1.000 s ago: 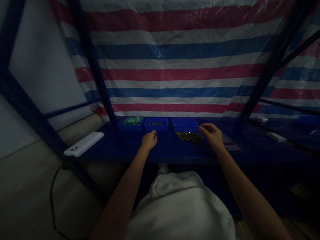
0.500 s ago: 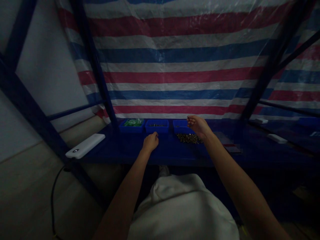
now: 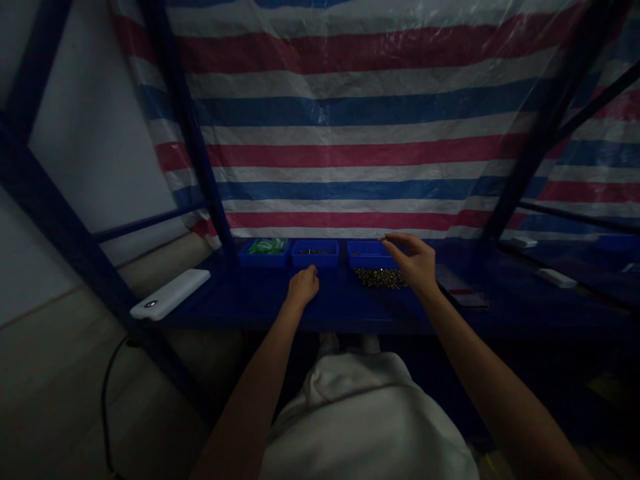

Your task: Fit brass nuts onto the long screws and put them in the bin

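My left hand (image 3: 303, 287) rests on the dark blue table (image 3: 340, 303) as a loose fist, just in front of the middle blue tray (image 3: 315, 259); what it holds, if anything, is hidden. My right hand (image 3: 414, 261) hovers with its fingers stretched to the left over the right blue tray (image 3: 364, 259). Below that hand lies a pile of small metal parts (image 3: 379, 278). A third blue tray (image 3: 263, 256) at the left holds green pieces.
A white flat device (image 3: 170, 295) lies at the table's left edge. A dark flat object with a red stripe (image 3: 461, 291) sits right of my right hand. Small white items (image 3: 554, 277) lie farther right. A striped tarp (image 3: 350, 133) hangs behind, between blue frame posts.
My right hand went from beside the pile up over the right tray with pinched fingers, then spread its fingers and shifted slightly right. My left hand stayed a fist in place.
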The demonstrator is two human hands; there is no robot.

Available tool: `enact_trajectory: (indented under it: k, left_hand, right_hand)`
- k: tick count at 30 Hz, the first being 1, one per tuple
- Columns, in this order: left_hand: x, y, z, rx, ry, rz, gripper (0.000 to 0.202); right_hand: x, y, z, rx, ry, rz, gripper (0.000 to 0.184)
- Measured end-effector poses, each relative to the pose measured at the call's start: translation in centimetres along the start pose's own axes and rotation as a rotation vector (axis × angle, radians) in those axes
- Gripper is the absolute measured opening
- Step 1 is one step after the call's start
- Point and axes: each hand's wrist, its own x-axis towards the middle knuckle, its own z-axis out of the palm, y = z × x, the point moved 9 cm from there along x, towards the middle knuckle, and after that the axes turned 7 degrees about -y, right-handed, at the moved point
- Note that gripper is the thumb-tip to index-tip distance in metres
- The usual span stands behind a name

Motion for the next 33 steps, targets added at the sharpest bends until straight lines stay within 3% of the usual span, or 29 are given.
enact_trajectory:
  k: [5, 10, 12, 15, 18, 22, 25, 30, 33]
  left_hand:
    - [0.2, -0.3, 0.3, 0.000, -0.027, -0.025, 0.024]
    - [0.3, -0.3, 0.3, 0.000, -0.010, -0.015, 0.023]
    - [0.3, -0.3, 0.3, -0.002, -0.018, -0.020, 0.023]
    - [0.3, -0.3, 0.3, -0.005, -0.027, -0.020, 0.024]
    - [0.2, -0.2, 0.3, -0.002, -0.032, -0.019, 0.024]
    - [0.3, -0.2, 0.2, 0.001, -0.032, -0.025, 0.025]
    - [0.2, -0.2, 0.3, -0.008, -0.043, -0.036, 0.025]
    - [0.2, -0.2, 0.2, -0.009, -0.029, -0.035, 0.025]
    - [0.3, -0.2, 0.4, 0.000, -0.033, -0.033, 0.025]
  right_hand:
    - [1.8, 3.2, -1.2, 0.039, 0.144, 0.039, 0.025]
    - [3.8, 4.6, -1.4, -0.168, 0.232, -0.019, 0.028]
    - [4.5, 5.8, -0.5, -0.293, 0.151, -0.019, 0.028]
    - [4.6, 8.4, 1.2, -0.449, -0.115, 0.002, 0.028]
    - [3.5, 10.2, -0.5, -0.473, -0.138, 0.057, 0.030]
    - [1.1, 10.8, -3.7, -0.492, -0.137, 0.120, 0.030]
    - [-1.0, 11.5, -5.0, -0.552, -0.225, 0.192, 0.028]
    - [-3.9, 13.8, -4.9, -0.656, -0.497, 0.363, 0.022]
    - [-4.5, 14.0, -4.6, -0.707, -0.568, 0.384, 0.019]
